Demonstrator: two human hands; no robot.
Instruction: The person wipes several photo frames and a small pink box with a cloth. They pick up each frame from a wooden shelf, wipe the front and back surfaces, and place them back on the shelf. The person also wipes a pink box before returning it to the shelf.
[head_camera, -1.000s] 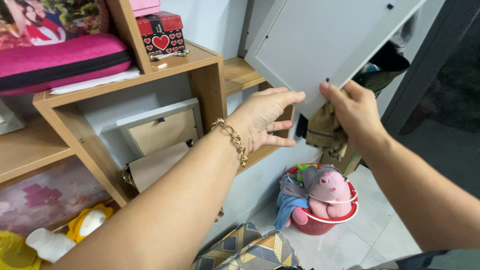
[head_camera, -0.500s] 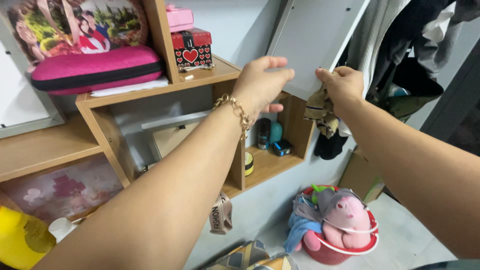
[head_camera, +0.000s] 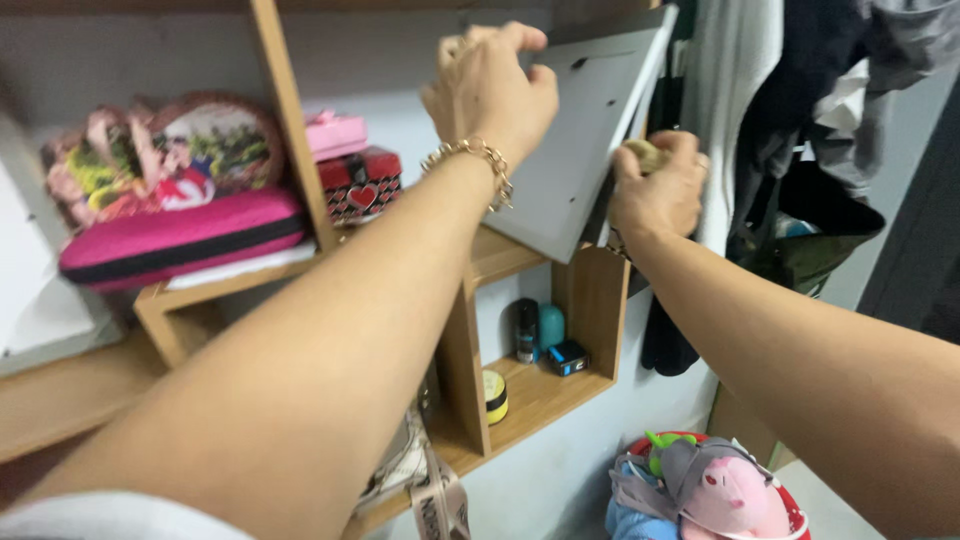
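Left hand, gold chain bracelet at the wrist, raised high with fingers curled over the top edge of a grey flat panel, clamped on it. Right hand gripping the panel's right edge, fingers closed around that edge together with a bunched brownish cloth pressed against it. Panel tilted, held up in the air above the upper board of a wooden shelf, lower corner near the shelf top. Inside the open cubby below: a dark spray can, a teal bottle, a small black box and a round yellow tin. On the shelf to the left: a pink zip case, a red box with hearts with a pink box on top. Clothes hanging at right. Red basket with a pink plush toy on the floor, bottom right.
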